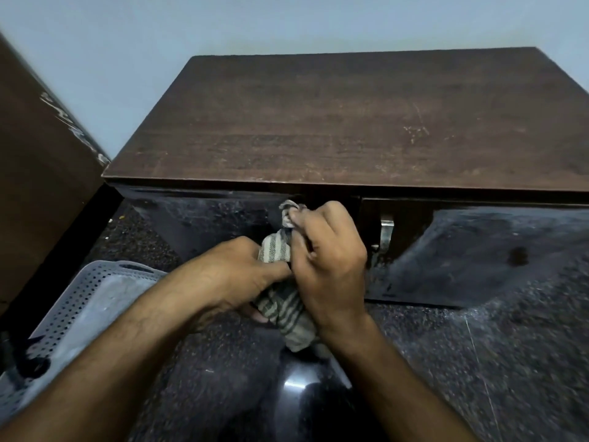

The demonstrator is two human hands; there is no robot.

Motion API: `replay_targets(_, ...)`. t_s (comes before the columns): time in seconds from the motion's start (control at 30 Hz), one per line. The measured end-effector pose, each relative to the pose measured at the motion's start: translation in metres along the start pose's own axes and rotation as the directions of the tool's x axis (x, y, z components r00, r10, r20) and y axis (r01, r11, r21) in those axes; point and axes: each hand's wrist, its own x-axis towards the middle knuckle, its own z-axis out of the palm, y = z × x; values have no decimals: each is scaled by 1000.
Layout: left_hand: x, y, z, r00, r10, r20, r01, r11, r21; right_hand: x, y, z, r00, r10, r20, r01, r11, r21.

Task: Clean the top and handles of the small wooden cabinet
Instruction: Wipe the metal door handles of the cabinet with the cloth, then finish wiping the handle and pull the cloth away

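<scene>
Striped cloth upright — both hands grip it.

The cabinet top is matt, scuffed wood; the cloth is striped woven fabric; right of the grip, the handle is shiny metal; the floor is glossy speckled stone.

At twelve o'clock we face a plain pale blue-grey wall. Under us runs a dark speckled polished stone floor, glossy enough to catch a bright glare of light at six o'clock. At nine o'clock stands a brown wooden panel with scuffed white marks along its edge. At eight o'clock sits a grey perforated plastic basket.
</scene>
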Motion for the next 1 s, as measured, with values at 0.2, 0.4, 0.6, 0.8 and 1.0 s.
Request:
replay_targets(0.2,-7,-5,-29,995,6,-104,-10,999,-42,-27,-13,5,923,321,213,-370,893,258)
replay_targets(0.4,-8,-18,-48,987,15,-163,-26,997,-68,-26,-14,7,685,252,684,-576,762,296)
replay_targets(0.6,-19,-31,-81,995,60,-77,-65,996,-59,-31,-26,23,541,203,816,-814,370,448)
replay_targets(0.8,-53,-92,-146,1000,18,17,-17,998,-66,-41,-51,47,564,219,797,-791,421,444)
replay_targets(1.0,-58,-200,-130,883,113,-455,-221,956,-193,-82,-89,111,575,177,799,-698,616,365)
